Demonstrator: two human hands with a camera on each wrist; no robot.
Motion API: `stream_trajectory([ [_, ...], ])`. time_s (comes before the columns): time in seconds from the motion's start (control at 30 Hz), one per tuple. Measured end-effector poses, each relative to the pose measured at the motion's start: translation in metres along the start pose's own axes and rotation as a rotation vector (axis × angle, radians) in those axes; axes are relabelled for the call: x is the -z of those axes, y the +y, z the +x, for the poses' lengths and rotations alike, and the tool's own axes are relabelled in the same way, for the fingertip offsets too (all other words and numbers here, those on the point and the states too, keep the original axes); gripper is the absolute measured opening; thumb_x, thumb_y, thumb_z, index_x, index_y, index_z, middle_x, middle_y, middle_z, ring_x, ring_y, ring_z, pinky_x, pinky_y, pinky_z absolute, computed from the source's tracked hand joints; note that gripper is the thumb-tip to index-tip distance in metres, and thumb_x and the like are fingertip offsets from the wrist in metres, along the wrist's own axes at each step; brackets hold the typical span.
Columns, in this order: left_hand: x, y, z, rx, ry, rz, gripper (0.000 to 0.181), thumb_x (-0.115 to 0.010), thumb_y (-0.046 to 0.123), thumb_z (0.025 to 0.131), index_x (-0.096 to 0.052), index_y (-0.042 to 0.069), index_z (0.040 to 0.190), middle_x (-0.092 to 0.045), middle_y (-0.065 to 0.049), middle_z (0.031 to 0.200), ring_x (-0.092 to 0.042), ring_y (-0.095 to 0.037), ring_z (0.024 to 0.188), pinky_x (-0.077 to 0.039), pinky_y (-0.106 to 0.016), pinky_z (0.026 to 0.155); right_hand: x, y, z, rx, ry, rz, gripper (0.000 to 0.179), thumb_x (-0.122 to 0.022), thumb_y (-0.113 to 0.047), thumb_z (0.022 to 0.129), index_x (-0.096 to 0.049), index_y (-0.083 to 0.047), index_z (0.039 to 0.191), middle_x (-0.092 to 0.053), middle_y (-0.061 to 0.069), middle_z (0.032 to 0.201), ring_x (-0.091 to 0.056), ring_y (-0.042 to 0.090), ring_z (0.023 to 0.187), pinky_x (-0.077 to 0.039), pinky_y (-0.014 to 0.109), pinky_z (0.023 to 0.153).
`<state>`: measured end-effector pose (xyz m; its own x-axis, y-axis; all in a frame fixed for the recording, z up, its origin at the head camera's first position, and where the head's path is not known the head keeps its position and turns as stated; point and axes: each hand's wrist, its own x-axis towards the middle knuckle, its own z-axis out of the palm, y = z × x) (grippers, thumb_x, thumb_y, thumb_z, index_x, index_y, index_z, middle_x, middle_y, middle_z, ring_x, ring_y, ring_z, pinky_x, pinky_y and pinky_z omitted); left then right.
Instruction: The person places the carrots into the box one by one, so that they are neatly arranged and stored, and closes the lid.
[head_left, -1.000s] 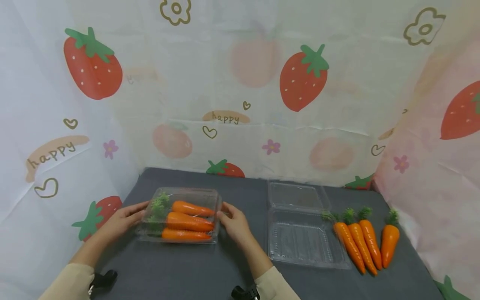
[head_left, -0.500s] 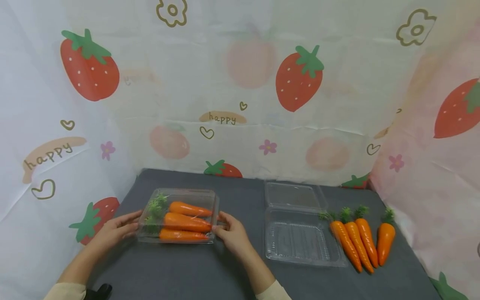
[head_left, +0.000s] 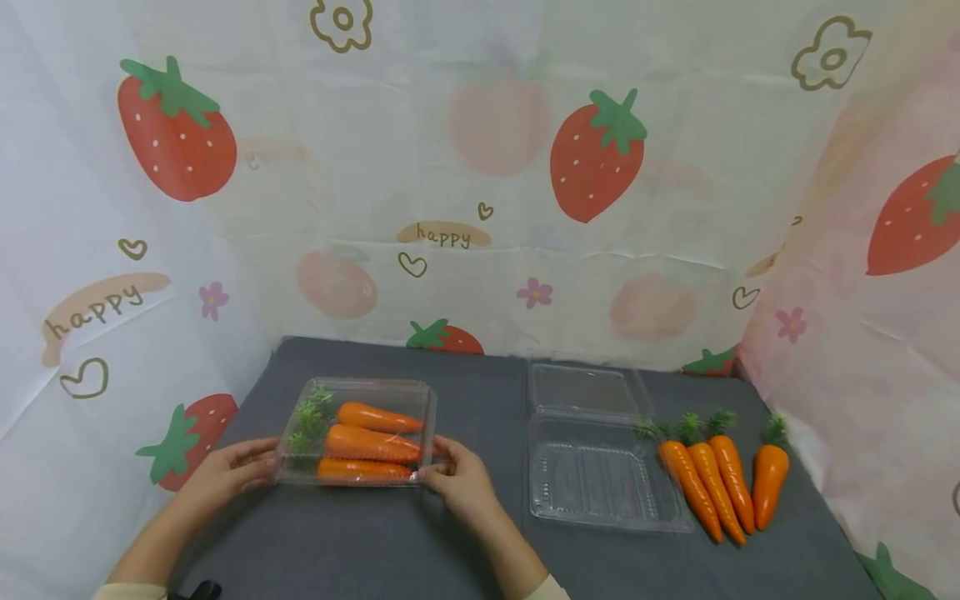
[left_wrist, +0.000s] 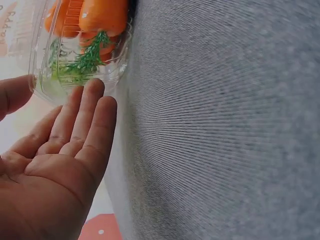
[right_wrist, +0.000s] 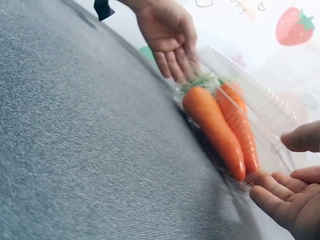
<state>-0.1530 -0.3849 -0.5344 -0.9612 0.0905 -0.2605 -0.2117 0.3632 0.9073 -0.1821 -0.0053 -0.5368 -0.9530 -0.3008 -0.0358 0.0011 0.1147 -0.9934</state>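
Observation:
A clear plastic clamshell box, its lid down, stands on the dark cloth left of centre. Inside lie three orange carrots with green tops toward the left. My left hand is at the box's left side; in the left wrist view its fingers stretch straight and the thumb meets the lid's edge. At the opposite side is my right hand, with the thumb by the near right corner. The right wrist view has its fingers extended low by the box's end, uncurled.
A second clear clamshell box lies with its lid back, right of centre. Several loose carrots lie beside its right edge, one top overlapping the rim. A strawberry-printed curtain walls the dark table at the back and sides.
Both hands have slid slightly toward me along the box's sides. The box itself has hardly moved on the cloth. The head view has shifted a little.

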Motion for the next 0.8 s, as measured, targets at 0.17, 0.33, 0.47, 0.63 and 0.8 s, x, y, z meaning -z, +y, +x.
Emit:
stream_trajectory([
  [0.17,-0.0007,-0.0003,-0.0026,0.038,-0.008,-0.016,0.072,-0.062,0.038,0.104,-0.037,-0.008,0.154,-0.05,-0.028,0.149,-0.07,-0.025,0.115,-0.059,-0.04,0.098,-0.0035,0.0026,-0.0026,-0.02,0.042,0.001,0.062,-0.079,-0.008,0.088,-0.054,0.008,0.142,-0.069,0.018,0.124,-0.066,0.016,0.093,-0.057,0.021,0.073],
  [0.33,-0.0015,-0.0015,-0.005,0.03,-0.016,-0.037,0.069,-0.061,0.035,0.104,-0.04,-0.011,0.151,-0.063,-0.023,0.137,-0.072,-0.024,0.108,-0.06,-0.038,0.095,-0.0065,0.0052,-0.0027,-0.026,0.06,0.046,0.052,-0.076,-0.001,0.088,-0.058,0.013,0.135,-0.071,0.017,0.107,-0.065,0.013,0.084,-0.061,0.026,0.071],
  [0.47,-0.0013,-0.0025,-0.0059,0.013,-0.06,-0.11,0.062,-0.06,0.029,0.106,-0.043,-0.016,0.145,-0.072,-0.016,0.12,-0.074,-0.022,0.102,-0.062,-0.039,0.091,-0.0077,0.0082,-0.0024,-0.05,0.048,0.115,0.043,-0.072,0.002,0.089,-0.06,0.015,0.128,-0.072,0.018,0.098,-0.069,0.016,0.078,-0.065,0.039,0.072],
  [0.63,-0.0007,-0.0035,-0.0042,0.049,-0.118,-0.2,0.054,-0.058,0.028,0.107,-0.051,-0.015,0.137,-0.075,-0.008,0.111,-0.074,-0.02,0.099,-0.063,-0.041,0.089,-0.0078,0.0094,-0.0026,-0.101,0.019,0.208,0.034,-0.072,-0.001,0.091,-0.063,0.012,0.122,-0.074,0.016,0.094,-0.073,0.02,0.074,-0.066,0.041,0.073],
  [0.8,-0.0019,-0.0052,0.0004,0.084,-0.126,-0.253,0.05,-0.058,0.031,0.107,-0.057,-0.012,0.133,-0.075,-0.007,0.11,-0.074,-0.021,0.099,-0.063,-0.041,0.09,-0.0077,0.0094,-0.0001,-0.119,-0.016,0.312,0.032,-0.07,0.0,0.093,-0.059,0.01,0.121,-0.074,0.017,0.092,-0.072,0.018,0.069,-0.066,0.04,0.071],
])
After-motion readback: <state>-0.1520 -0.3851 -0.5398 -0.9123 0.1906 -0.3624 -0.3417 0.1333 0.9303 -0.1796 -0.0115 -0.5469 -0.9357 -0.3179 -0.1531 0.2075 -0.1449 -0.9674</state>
